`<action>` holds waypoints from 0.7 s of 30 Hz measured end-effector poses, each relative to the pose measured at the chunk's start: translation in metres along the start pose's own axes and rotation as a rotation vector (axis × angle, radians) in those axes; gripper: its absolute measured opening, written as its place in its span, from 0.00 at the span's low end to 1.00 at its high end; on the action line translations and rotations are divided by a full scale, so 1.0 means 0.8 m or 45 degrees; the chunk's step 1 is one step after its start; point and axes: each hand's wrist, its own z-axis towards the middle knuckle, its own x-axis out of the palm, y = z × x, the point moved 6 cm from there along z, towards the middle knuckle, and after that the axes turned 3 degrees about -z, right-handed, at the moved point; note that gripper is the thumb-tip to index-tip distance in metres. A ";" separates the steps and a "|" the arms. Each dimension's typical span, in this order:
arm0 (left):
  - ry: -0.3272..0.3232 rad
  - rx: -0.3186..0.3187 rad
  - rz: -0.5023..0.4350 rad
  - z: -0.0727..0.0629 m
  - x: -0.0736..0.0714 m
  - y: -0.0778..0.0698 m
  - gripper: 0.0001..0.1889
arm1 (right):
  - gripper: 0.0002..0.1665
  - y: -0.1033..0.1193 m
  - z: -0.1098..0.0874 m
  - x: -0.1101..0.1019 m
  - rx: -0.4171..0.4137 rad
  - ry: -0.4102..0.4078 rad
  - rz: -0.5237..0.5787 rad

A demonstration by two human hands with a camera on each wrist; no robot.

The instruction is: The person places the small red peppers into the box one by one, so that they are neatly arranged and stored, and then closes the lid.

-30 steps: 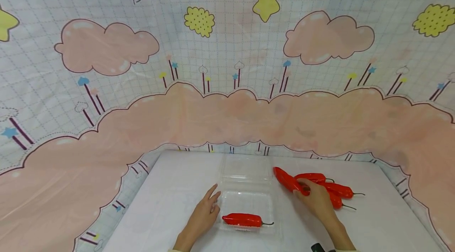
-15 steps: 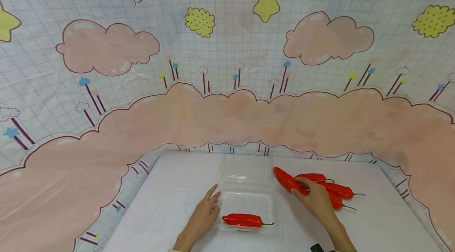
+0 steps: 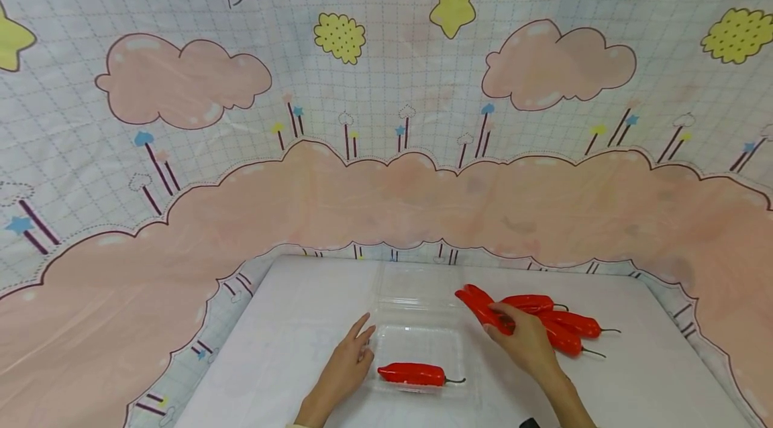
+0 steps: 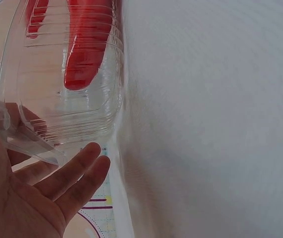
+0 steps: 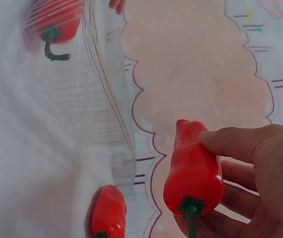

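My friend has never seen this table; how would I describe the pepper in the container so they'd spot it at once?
On the white table, find the open clear plastic container. Along its near edge lies a red pepper, its stem pointing right. It alone lies in the container; the other red peppers are outside, to the right.

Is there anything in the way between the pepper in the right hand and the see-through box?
Only the clear side wall of the open box: nothing else visible stands between it and the held pepper. Another pepper lies inside, along the near edge.
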 end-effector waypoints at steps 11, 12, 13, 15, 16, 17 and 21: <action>0.005 -0.003 -0.016 -0.001 0.001 0.001 0.23 | 0.30 0.016 -0.003 0.016 0.016 0.042 0.056; 0.005 -0.003 -0.014 -0.001 0.001 0.001 0.23 | 0.30 0.017 -0.003 0.016 0.012 0.041 0.064; 0.004 -0.002 -0.013 -0.001 0.001 0.001 0.23 | 0.29 0.018 -0.003 0.018 0.006 0.041 0.073; 0.003 0.000 -0.010 -0.001 0.001 0.001 0.23 | 0.29 0.020 -0.004 0.020 -0.007 0.041 0.088; 0.003 0.001 -0.010 -0.001 0.001 0.001 0.23 | 0.29 0.021 -0.004 0.021 -0.013 0.040 0.094; 0.002 0.002 -0.011 -0.001 0.001 0.001 0.23 | 0.28 0.021 -0.004 0.023 -0.018 0.043 0.099; 0.001 0.005 -0.007 -0.001 0.001 0.001 0.23 | 0.27 0.025 -0.005 0.027 -0.027 0.055 0.113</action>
